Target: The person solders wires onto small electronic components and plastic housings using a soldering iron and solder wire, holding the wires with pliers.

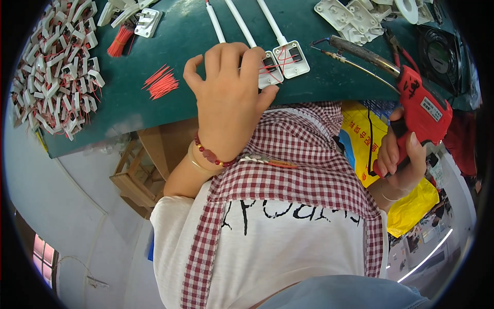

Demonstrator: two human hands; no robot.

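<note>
Right grip [402, 154]: closed round the red soldering gun [424, 105].
Left grip [226, 85]: half-curled over white boxes [298, 68]; cannot tell if holding one.
Boxes: near the table's [177, 41] front edge.
Open room: around the red tubes [162, 83].

at right, a red plastic soldering gun [423, 105] points up-left. two open, red-wired, square white plastic housings [300, 69] lie side by side.
</note>
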